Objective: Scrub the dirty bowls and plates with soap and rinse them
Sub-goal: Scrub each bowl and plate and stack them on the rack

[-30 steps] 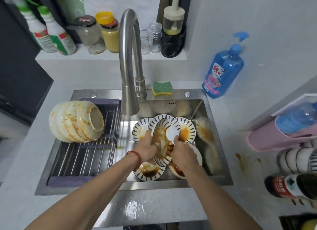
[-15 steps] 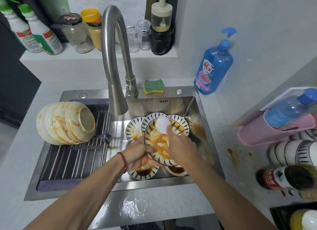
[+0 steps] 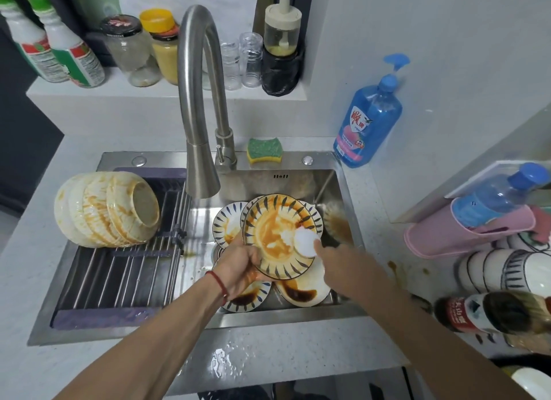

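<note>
Over the sink (image 3: 343,179), a sauce-smeared plate (image 3: 278,235) is held tilted, its face turned up toward the camera, below and to the right of the faucet (image 3: 198,107). The plate's lower-left rim is gripped by the left hand (image 3: 238,265), whose fingers are curled under the rim; a red cord is worn at that wrist. A white pad (image 3: 305,242) is pressed against the plate's right side by the right hand (image 3: 343,265), the fingers being closed on the pad. Beneath and behind the held plate, more dirty plates (image 3: 229,225) are stacked in the basin, two at the front carrying dark sauce. On the rack (image 3: 119,274) at the left of the sink, a row of stained bowls (image 3: 104,210) lies on its side. A green sponge (image 3: 264,150) rests on the sink's back ledge, and a blue soap bottle (image 3: 368,119) stands on the counter just right of it.
</note>
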Available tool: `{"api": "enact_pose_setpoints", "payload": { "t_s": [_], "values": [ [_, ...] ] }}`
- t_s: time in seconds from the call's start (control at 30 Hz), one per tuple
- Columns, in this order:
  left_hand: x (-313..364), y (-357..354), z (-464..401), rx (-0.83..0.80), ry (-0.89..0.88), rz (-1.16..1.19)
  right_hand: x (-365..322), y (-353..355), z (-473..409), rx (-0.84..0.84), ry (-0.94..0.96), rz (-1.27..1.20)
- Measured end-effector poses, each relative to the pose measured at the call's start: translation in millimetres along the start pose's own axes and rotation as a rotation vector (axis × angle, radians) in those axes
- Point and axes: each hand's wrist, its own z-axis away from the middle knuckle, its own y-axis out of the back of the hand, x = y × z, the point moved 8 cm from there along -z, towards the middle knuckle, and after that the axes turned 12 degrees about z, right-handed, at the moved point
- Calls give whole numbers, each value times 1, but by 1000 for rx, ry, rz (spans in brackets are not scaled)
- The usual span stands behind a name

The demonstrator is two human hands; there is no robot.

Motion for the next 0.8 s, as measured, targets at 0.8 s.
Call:
{"api": "enact_pose_setpoints", "payload": {
  "t_s": [0.8],
  "values": [
    [15,-15,18,-83,-6,-144,-62,42,0,178,33,-181]
  ]
}}
